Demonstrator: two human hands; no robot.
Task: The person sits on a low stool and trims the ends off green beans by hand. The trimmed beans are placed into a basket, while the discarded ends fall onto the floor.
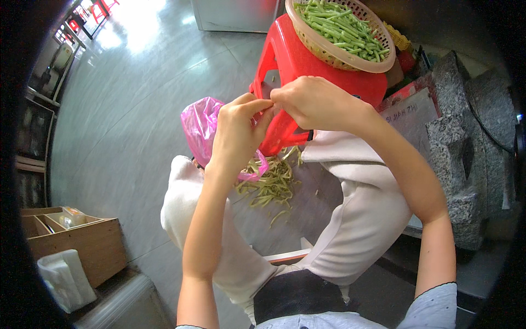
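My left hand [240,121] and my right hand [314,100] meet at their fingertips above the floor, thumbs and forefingers pinched together. Whatever may be between the fingers is too small or hidden to make out. Just past my right hand stands a red plastic stool [287,53]. On it rests a perforated plastic basket [386,61] of cut green vegetable stems [337,31]. Beside my left wrist is a pink plastic bag [199,123], partly hidden by that arm. A loose heap of stringy green peelings [275,185] lies on the floor below my hands, by the bag's mouth.
Rough granite blocks [450,135] and a board bearing writing [411,113] stand on the right. At lower left are a wooden compartment box [82,246] and a white plastic-wrapped pack [65,279]. A grey metal cabinet [236,14] stands beyond the stool, on the tiled floor [123,107].
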